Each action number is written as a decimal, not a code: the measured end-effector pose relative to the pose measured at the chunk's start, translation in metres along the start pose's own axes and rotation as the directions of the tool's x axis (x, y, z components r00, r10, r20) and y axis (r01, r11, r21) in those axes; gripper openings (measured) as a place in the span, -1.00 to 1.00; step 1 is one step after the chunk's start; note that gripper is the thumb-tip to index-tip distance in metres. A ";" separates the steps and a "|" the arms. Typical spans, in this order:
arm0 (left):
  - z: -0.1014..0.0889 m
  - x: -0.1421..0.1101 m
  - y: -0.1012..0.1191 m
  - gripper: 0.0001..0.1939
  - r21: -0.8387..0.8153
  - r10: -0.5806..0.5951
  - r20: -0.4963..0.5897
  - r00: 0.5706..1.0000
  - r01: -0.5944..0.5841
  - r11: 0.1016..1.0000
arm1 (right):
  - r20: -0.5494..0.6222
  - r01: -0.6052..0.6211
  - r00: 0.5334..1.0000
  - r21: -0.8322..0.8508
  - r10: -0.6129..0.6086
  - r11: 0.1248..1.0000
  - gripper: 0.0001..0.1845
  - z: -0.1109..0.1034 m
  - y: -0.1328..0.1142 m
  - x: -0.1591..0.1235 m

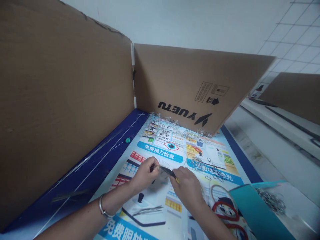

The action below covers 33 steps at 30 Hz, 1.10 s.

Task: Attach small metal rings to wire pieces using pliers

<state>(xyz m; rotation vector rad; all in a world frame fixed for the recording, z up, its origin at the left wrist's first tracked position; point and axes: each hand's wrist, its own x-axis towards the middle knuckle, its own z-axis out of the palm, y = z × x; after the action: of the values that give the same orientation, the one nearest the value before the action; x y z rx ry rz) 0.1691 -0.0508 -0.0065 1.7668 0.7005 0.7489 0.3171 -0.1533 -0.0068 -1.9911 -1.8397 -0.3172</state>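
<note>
My left hand (149, 170) is pinched closed, thumb against fingers, over a printed poster (160, 196). What it holds is too small to make out. Wrapped around the handles of dark-jawed pliers (168, 171) is my right hand (186, 185), with a bit of yellow handle showing. The pliers' tip points left and reaches my left fingertips. Beyond my right hand lie bent wire pieces and loops (208, 168). Several straight thin wires (147, 210) rest on the poster below my left hand.
Clear wire shapes (170, 125) lie along the back cardboard panel (190, 76). A tall cardboard panel (62, 90) stands left. At right are a teal box (260, 213) with metal pieces (271, 200) and a red-handled tool (226, 211). A green round object (127, 140) sits on blue cloth.
</note>
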 end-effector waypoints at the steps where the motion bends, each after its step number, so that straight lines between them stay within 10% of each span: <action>1: 0.000 0.000 -0.001 -0.93 0.014 0.008 -0.004 1.000 -0.007 1.000 | -0.005 0.006 1.000 0.001 -0.006 1.000 -0.86 0.000 0.000 0.000; 18: -0.002 0.001 -0.001 -0.92 -0.150 -0.073 0.094 0.993 0.087 0.985 | 0.215 -0.053 0.975 -0.035 0.059 0.998 -0.85 -0.010 0.000 0.005; 25: -0.007 0.008 -0.013 -0.93 -0.563 -0.269 0.115 0.956 0.286 0.775 | 0.280 -0.163 0.951 0.099 0.129 0.982 -0.79 -0.009 0.015 0.011; 33: -0.007 0.011 -0.012 -0.82 -0.810 -0.282 0.045 0.958 0.200 0.551 | 0.420 -0.244 0.897 0.210 0.138 0.947 -0.75 -0.003 0.010 0.011</action>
<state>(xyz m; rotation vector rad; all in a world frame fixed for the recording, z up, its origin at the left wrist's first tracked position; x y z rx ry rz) 0.1698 -0.0349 -0.0143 0.7601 0.5104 0.7855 0.3285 -0.1451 -0.0002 -2.1385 -1.7731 0.4042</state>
